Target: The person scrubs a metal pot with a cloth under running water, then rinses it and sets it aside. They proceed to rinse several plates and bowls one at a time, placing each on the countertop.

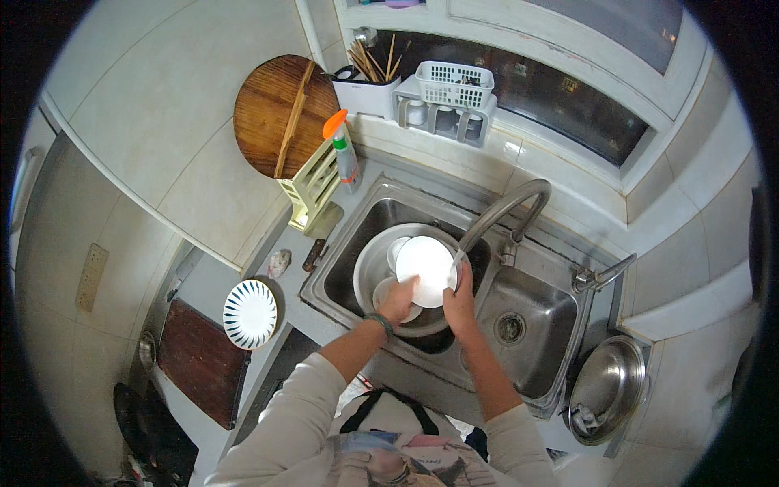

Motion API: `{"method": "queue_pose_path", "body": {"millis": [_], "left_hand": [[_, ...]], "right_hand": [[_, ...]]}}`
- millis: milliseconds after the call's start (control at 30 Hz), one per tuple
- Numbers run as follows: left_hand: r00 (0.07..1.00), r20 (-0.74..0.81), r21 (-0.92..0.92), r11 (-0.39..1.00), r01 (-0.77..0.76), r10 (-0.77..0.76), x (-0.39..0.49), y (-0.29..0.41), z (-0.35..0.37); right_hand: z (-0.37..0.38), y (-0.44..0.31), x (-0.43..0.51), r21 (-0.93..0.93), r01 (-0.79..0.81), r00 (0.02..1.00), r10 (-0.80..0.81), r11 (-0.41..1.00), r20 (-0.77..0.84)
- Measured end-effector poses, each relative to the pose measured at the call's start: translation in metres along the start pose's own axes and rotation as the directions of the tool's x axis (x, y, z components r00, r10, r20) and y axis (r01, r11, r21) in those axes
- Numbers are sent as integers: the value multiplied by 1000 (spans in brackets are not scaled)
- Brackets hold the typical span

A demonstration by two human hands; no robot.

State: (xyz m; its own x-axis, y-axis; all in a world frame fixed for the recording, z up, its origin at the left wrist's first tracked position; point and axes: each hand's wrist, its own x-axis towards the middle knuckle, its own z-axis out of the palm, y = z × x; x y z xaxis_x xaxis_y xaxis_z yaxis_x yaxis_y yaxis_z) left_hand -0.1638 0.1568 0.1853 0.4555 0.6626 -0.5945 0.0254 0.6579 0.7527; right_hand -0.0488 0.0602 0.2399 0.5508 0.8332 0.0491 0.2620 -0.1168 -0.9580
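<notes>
A round white plate (426, 265) is tilted under the faucet (505, 213), whose stream meets its right side. My right hand (459, 301) grips the plate's right rim, thumb on the near face. At the lower left rim, my left hand (398, 301) is on the plate too, a digit over its face; its other fingers are partly hidden. Below both hands a large metal basin (364, 280) stands in the left bowl of the sink. Inside it lie other white dishes, among them a small bowl (397, 251) and one (415, 314) partly covered by my left hand.
The right sink bowl (535, 310) has a drain. Left on the counter are a blue-striped plate (250, 315), a cleaver (314, 254), a yellow rack (310, 182) and a spray bottle (345, 155). A steel pan (608, 383) stands at the right.
</notes>
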Motion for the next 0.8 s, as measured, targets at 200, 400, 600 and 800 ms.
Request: {"method": "queue_pose_path", "body": {"millis": [200,400,600,800], "left_hand": [[978,167,-212,964,158,-124,-3,-44,26],[944,120,662,684,-306,306,47,18,-24],[933,177,755,565,-334,315,25,50,-13],[994,96,920,375,-112,59,-4,91,10]], "right_hand": [[2,16,-2,-125,-68,990,51,990,-135],[-19,26,-4,-79,-235,970,239,969,42],[-4,5,-29,-628,370,919,-371,684,137],[22,14,-31,-563,453,876,-228,691,426]]}}
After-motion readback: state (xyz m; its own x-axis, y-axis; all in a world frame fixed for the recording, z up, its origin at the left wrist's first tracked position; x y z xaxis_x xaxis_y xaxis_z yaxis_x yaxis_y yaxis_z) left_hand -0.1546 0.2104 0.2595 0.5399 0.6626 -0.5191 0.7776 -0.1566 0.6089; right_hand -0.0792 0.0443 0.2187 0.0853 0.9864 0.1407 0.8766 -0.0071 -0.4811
